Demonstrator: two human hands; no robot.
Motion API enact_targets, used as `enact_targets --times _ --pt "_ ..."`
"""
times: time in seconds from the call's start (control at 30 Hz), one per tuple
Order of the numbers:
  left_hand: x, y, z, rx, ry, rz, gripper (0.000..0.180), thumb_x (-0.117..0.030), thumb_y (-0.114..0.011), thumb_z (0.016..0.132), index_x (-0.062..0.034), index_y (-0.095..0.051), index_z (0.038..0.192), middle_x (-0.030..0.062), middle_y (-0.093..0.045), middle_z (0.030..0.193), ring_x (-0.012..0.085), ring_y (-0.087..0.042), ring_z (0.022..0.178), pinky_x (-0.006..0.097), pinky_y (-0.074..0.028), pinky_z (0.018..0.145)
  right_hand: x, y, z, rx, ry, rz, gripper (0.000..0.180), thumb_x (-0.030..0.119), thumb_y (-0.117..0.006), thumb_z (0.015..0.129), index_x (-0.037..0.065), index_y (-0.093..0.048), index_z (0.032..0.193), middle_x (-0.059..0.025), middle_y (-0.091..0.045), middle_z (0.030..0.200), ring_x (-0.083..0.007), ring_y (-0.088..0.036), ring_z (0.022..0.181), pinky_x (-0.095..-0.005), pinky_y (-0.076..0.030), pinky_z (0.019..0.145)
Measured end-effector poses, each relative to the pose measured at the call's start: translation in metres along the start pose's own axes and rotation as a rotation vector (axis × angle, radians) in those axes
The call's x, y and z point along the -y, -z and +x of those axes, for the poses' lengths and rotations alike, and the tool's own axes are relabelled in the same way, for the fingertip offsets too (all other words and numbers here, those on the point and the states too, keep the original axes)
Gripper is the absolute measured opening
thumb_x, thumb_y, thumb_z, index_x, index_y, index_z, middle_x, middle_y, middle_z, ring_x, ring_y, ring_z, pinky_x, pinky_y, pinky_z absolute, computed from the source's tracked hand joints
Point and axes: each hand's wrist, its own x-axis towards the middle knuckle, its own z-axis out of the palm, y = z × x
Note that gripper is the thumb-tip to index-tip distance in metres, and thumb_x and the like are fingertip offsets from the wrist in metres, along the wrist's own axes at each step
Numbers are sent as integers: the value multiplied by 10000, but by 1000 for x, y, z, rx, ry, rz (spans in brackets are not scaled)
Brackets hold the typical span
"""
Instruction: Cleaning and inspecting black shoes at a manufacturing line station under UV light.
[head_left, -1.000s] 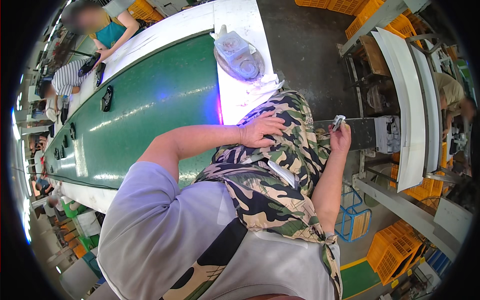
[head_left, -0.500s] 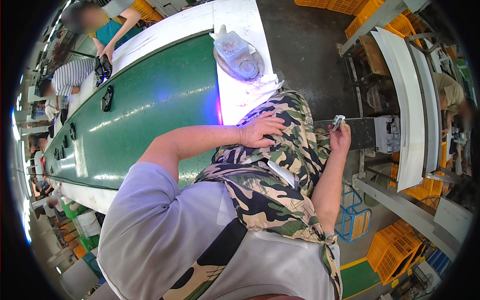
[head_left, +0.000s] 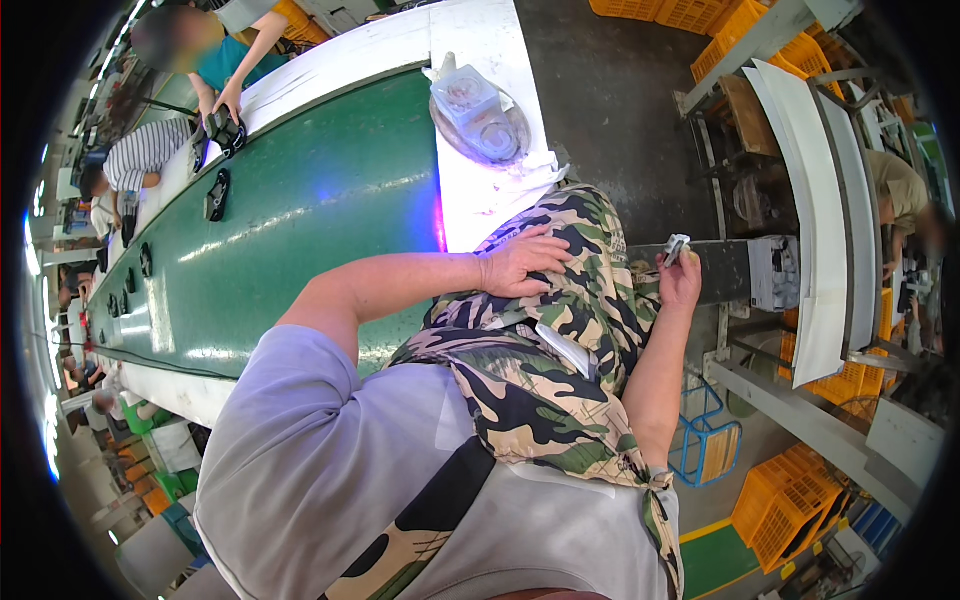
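Observation:
My left hand (head_left: 527, 263) lies flat on the camouflage apron (head_left: 530, 400) over my lap, its fingers stretched out and nothing in it. Out to the right, my right hand (head_left: 680, 278) pinches a small silvery-grey part (head_left: 677, 246) between thumb and fingers; its exact kind is too small to make out. In front of me, on the white table end, stands a clear plastic tub (head_left: 480, 112) with round shapes in it, resting on a dull oval tray (head_left: 521, 142). Crumpled white material (head_left: 530, 175) lies at the table's near corner.
A green conveyor belt (head_left: 330, 250) runs to my left with several black parts on it, one black part (head_left: 217, 195) nearest. Across it a co-worker (head_left: 240, 70) handles a black piece. To my right are a metal rack (head_left: 780, 385), orange crates (head_left: 790, 500) and a blue-framed stool (head_left: 708, 440).
Both my hands stay almost where they were. Across the belt, the co-worker's hands and the black piece have shifted a little to the right.

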Motion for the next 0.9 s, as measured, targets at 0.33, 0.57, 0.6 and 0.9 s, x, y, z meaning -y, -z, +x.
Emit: enact_targets --times 0.33,0.57,0.6,0.9 --pt "-1 1 0 -2 1 -10 398 -283 -664 870 -74 -622 1206 131 -578 1380 326 -427 1407 590 -191 1186 2 -2 -3 -4 -5 -11 130 74 -661 931 92 -585 1036 -107 -677 1068 -270 -653 976 -505 -548 798" --pt "-1 0 0 -6 -10 1 397 -287 -661 874 -75 -622 1207 135 -571 1386 326 -425 1407 590 -190 1186 3 -4 -4 -1 -14 -9 131 74 -671 926 100 -597 1029 -94 -686 1060 -264 -656 969 -502 -547 793" --pt "-2 0 0 -5 -8 8 397 -284 -662 873 -75 -621 1209 135 -569 1389 326 -427 1404 589 -192 1185 3 -4 -4 0 -16 -7 132 71 -675 922 100 -599 1025 -95 -688 1054 -265 -658 965 -502 -546 792" --pt "1 2 3 -106 40 5 377 -233 -664 858 -52 -640 1188 160 -577 1370 334 -465 1368 522 -290 1164 3 -10 -6 22 -4 17 105 55 -676 917 93 -615 994 -98 -698 1038 -270 -662 961 -502 -550 793"
